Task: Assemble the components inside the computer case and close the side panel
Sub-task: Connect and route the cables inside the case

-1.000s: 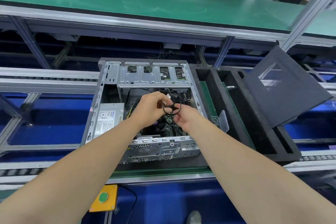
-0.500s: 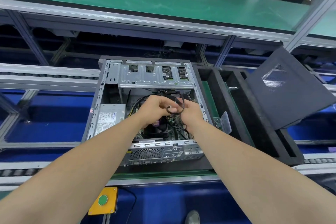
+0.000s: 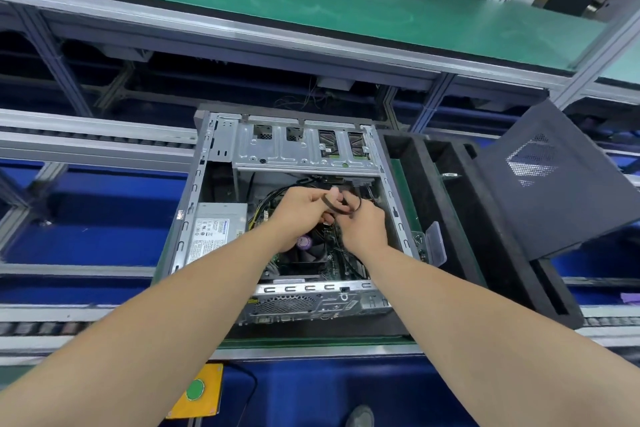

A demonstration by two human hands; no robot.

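Starting at the left, there's a yellow box [image 3: 199, 392] with a green button hanging off the near edge of the line, below everything else. Above it the case [image 3: 188, 218] lies on its side on the line with the open side facing up. The PSU [image 3: 216, 229] sits inside against the case's left wall, label up. Along the far edge of the case is the metal drive cage [image 3: 301, 149]. The left hand [image 3: 301, 215] is over the middle of the open case, fingers curled, pinching one side of a small black cable loop [image 3: 336, 207]. The loop is held up in the air just below the cage, not touching the board. You can see the dark CPU fan [image 3: 308, 258] under the left wrist. The right hand [image 3: 363, 229] is right next to the left one, knuckles almost touching, and pinches the other side of the same loop. To the right, a black foam tray [image 3: 460, 218] butts up against the case's right wall. The side panel [image 3: 554, 184] is off the case, propped tilted on the tray's right edge with its mesh vent showing.
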